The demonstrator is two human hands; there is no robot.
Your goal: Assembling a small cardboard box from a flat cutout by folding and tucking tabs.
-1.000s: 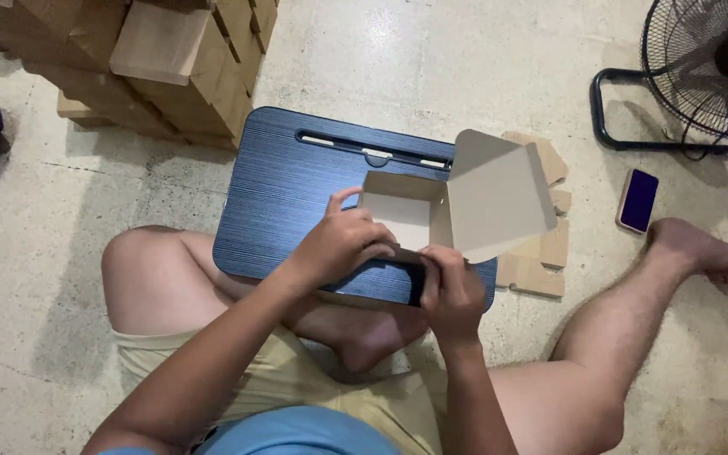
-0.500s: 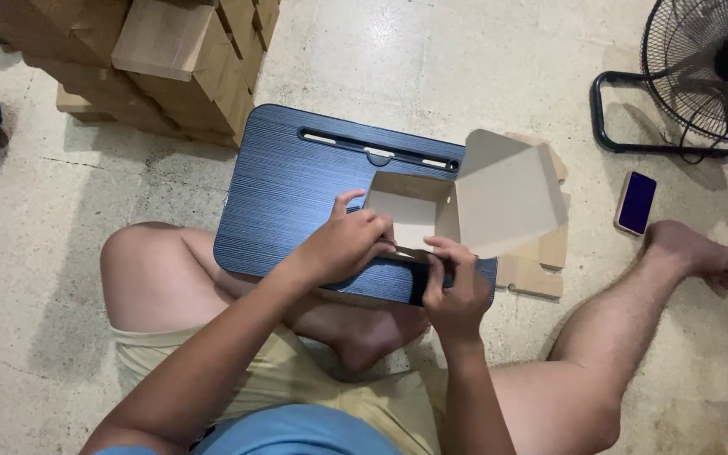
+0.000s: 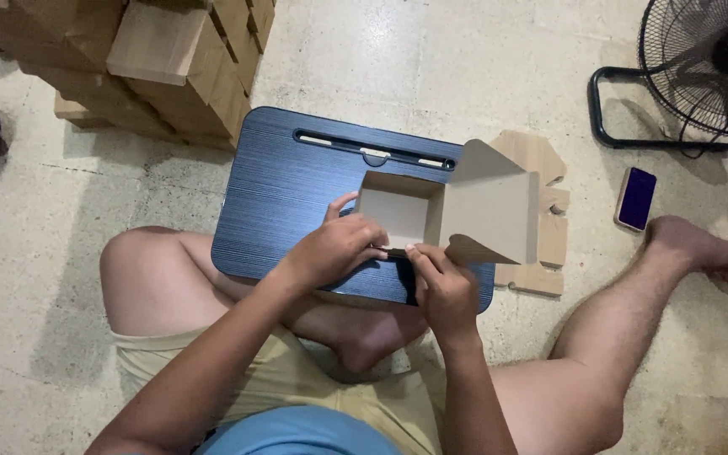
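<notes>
A small brown cardboard box [image 3: 402, 211] rests on a dark blue lap tray [image 3: 288, 185], its lid flap [image 3: 492, 206] standing open to the right. My left hand [image 3: 334, 244] grips the box's near left wall, thumb up along its side. Just right of it, my right hand [image 3: 444, 286] pinches the box's near edge at the front corner. The inside of the box looks empty.
A stack of folded cardboard boxes [image 3: 162, 59] stands at the upper left. Flat die-cut cardboard [image 3: 541, 253] lies on the floor under the lid's right side. A phone [image 3: 636, 198] and a black floor fan [image 3: 705, 63] are to the right. My bare legs flank the tray.
The box has taken shape and shifted slightly up the tray; both hands have moved with it, staying on its near edge.
</notes>
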